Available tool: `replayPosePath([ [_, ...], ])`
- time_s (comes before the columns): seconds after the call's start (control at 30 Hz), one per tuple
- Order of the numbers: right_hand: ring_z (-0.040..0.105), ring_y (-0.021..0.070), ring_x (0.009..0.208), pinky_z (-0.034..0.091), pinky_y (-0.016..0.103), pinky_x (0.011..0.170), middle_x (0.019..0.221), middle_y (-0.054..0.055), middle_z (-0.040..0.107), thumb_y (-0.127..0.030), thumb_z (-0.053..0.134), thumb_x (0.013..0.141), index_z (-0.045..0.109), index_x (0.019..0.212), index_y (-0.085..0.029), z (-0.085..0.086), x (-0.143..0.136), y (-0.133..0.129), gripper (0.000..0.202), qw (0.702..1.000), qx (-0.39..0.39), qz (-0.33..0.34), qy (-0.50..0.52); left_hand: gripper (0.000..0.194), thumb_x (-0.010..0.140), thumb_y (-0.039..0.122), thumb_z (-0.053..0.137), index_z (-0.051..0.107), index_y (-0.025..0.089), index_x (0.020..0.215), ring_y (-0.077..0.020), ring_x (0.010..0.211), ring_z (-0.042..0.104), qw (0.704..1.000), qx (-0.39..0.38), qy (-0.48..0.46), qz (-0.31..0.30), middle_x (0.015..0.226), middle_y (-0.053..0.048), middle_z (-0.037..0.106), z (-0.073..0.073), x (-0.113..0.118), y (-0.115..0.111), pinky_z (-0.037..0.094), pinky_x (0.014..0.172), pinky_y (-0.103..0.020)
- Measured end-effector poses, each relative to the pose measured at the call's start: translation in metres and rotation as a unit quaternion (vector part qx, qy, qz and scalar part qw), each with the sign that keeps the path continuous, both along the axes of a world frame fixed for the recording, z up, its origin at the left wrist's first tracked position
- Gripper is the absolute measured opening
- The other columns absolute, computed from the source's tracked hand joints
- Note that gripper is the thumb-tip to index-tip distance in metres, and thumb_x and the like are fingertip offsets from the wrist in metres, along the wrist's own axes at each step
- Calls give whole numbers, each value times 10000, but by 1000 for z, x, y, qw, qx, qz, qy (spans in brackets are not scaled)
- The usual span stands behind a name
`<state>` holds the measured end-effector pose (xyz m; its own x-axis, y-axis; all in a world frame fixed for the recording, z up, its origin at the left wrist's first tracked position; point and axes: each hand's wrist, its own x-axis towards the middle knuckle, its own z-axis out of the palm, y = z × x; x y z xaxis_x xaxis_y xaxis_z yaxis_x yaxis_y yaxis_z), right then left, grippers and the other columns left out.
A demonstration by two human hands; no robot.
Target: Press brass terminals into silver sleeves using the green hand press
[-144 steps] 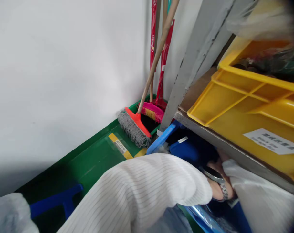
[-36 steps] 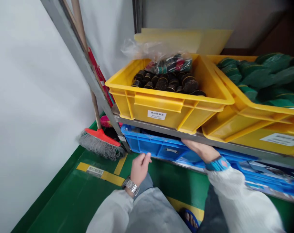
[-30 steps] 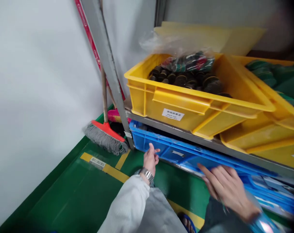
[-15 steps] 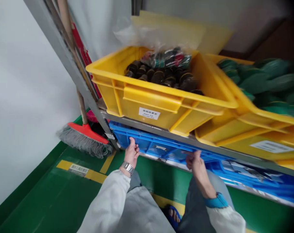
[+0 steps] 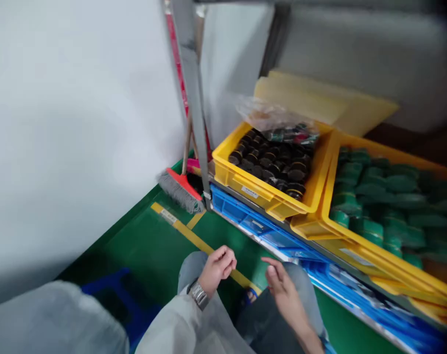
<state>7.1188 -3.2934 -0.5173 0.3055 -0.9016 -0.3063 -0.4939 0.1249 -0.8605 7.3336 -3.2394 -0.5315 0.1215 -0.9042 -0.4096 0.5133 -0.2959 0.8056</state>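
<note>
The person's bare left hand [image 5: 216,269], with a silver metal-link watch [image 5: 199,294] on its wrist, is raised at the lower middle of the frame, between the knees. Its fingers are curled together in a loose fist; no object shows in it, though the inside of the palm is hidden. The bare right hand [image 5: 284,292] lies to the right of it and a little lower, with its index finger stretched toward the left hand and its thumb apart from the palm; this grip is apart, and no object shows in it.

Nearest to both hands is a long blue plastic crate [image 5: 269,236] with a ribbed front wall, at the centre of the frame, under the grey metal shelf. From the hands it lies up the frame, and its long front edge slants from upper left to lower right. In the picture the right index fingertip is nearer to that edge than the left knuckles; neither hand appears to touch it.

Above it stands a yellow plastic crate [image 5: 227,174] of short black cylindrical pieces [image 5: 269,160], and right of that, a second yellow crate [image 5: 367,248] of green wrapped rolls [image 5: 389,191]. A grey string mop with an orange-red head [image 5: 182,184] rests upper left of the hands, on the glossy green floor [image 5: 142,246].
</note>
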Motion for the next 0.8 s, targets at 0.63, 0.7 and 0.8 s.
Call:
replayPosePath([
  [0.63,637,186,728,505,300,700,770,39,686,-511,479,949,655,968,-193,396,76,122,364,819,157,546,-80,299,968,350,492,772,254,1009,-177,821,621,875,126,-336,324,883,-77,656,443,-99,244,495,751,-301],
  [0.7,645,181,716,497,288,674,780,27,692,-482,458,964,635,995,-206,408,78,154,330,766,147,622,-73,338,987,295,424,758,266,1031,-171,820,620,826,185,-408,343,887,-75,657,464,-126,280,496,740,-289],
  [0.8,678,184,749,506,288,705,818,23,709,-401,408,988,597,1003,-230,424,71,218,255,663,85,738,-90,376,962,169,377,710,276,1100,-170,854,615,736,306,-507,326,932,-65,666,488,-177,339,498,728,-269],
])
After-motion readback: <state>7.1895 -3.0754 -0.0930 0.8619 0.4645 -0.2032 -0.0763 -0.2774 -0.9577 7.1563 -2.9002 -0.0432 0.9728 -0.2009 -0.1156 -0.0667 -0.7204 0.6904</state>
